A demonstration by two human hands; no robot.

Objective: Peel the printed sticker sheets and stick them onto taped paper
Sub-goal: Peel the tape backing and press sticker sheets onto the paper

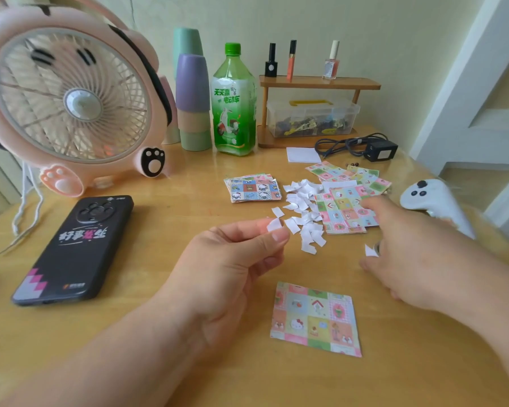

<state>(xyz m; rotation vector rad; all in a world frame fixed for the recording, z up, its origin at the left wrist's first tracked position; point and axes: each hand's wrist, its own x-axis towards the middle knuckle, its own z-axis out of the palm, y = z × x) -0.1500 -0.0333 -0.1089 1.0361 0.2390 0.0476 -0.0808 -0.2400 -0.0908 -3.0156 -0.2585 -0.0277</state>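
- Left hand (232, 259): raised over the counter (165, 207), thumb and forefinger pinching 1 small white backing scrap (274, 224); other fingers loosely curled.
- Right hand (409, 259): motion-blurred, forefinger stretched out to the pastel sheet stack (347, 211), fingertip at its near edge; contact unclear. 1 loose white scrap (370, 251) sits at its curled fingers; can't tell if it's held, so grip state unknown.
- Sticker sheet (315, 318): flat on the counter between both wrists, print side up, touched by neither hand.
- Scrap pile (303, 207): white peeled bits just beyond the left fingertips, butting against the pastel stack.
- Blue-toned sheet stack (253, 188): beyond the left hand, apart from the pile.
- More pastel sheets (350, 174) fanned out beyond the right forefinger.
- Phone (74, 248): back side up, left of the left hand.
- White controller (435, 201): just right of the right hand.
- Far side from both hands: pink fan (71, 95), stacked cups (193, 107), green bottle (234, 104).
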